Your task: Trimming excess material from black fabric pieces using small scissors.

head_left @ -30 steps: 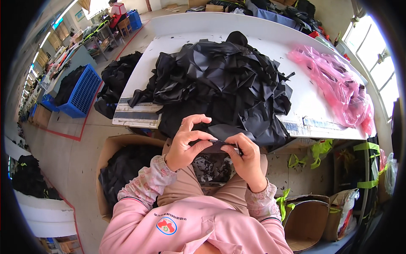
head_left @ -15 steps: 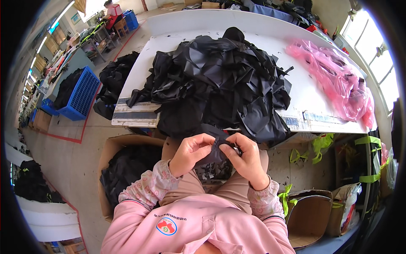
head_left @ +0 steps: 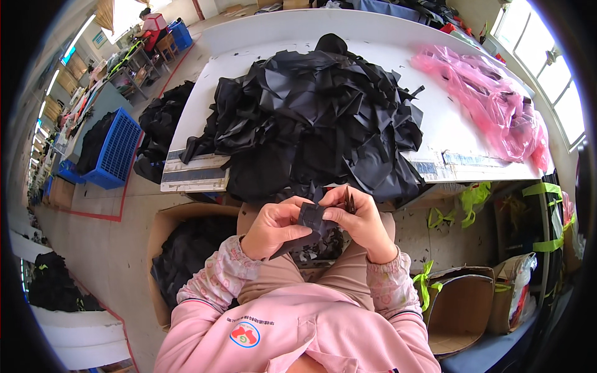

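Observation:
Between my hands, above my lap, is a small piece of black fabric (head_left: 310, 215). My left hand (head_left: 270, 229) pinches its left side between thumb and fingers. My right hand (head_left: 362, 228) grips the right side with thumb and forefinger. A dark pointed tool (head_left: 349, 202), looking like thread snips, sticks up from the right hand's fingers; its handle is hidden in the palm. Just beyond my hands, a big heap of black fabric pieces (head_left: 317, 112) lies on the white table (head_left: 438, 140), some hanging over its near edge.
A pink plastic bag (head_left: 497, 102) lies on the table's right. At my left stands a cardboard box (head_left: 163, 227) with black fabric in it; another cardboard box (head_left: 460, 314) is at my right. Dark scraps lie below my hands. A blue crate (head_left: 117, 152) and a seated person (head_left: 153, 28) are farther left.
The fabric between my hands has been turned and spread, showing a flat face. The dark tool's points now stand up clear of my right fingers. My view has shifted slightly.

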The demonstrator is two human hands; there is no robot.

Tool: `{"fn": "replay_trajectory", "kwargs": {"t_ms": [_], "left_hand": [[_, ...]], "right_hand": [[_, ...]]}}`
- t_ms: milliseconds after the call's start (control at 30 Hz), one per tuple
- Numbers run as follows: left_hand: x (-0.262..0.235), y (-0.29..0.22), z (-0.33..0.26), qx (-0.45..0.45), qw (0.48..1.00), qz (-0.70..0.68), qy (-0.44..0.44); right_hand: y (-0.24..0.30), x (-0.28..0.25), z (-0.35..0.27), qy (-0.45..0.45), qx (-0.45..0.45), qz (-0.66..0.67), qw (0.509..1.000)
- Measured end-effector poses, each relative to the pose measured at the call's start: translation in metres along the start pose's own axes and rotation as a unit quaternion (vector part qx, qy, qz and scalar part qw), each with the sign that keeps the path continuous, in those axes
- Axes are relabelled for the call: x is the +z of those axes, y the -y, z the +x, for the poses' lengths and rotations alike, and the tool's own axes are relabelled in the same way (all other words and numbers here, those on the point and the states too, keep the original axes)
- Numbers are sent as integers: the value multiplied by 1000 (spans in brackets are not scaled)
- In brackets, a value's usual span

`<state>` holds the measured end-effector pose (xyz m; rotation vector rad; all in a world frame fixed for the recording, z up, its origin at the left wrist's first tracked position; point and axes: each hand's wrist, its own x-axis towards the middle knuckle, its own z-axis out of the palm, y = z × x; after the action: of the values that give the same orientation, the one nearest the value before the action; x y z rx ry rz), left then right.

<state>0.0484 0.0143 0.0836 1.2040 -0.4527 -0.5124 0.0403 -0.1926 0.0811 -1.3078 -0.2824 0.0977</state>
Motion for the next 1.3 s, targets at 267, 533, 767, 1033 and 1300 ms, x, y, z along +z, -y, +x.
{"fn": "replay_trajectory", "kwargs": {"t_ms": [267,533,767,1033,1300], "left_hand": [[8,8,-1,110,993,46,-23],[7,15,-2,206,937,233,-158],[4,28,-3,240,909,282,-190],[9,28,-5,253,901,315,-161],[12,27,-5,272,887,346,-138]], "right_hand": [[-14,5,3,-121,-49,-207,970],[2,20,-35,-42,29,-55,997],[-4,26,-46,4,95,-50,994],[-8,32,-43,-37,5,-163,986],[-4,32,-44,-46,-6,-181,982]]}}
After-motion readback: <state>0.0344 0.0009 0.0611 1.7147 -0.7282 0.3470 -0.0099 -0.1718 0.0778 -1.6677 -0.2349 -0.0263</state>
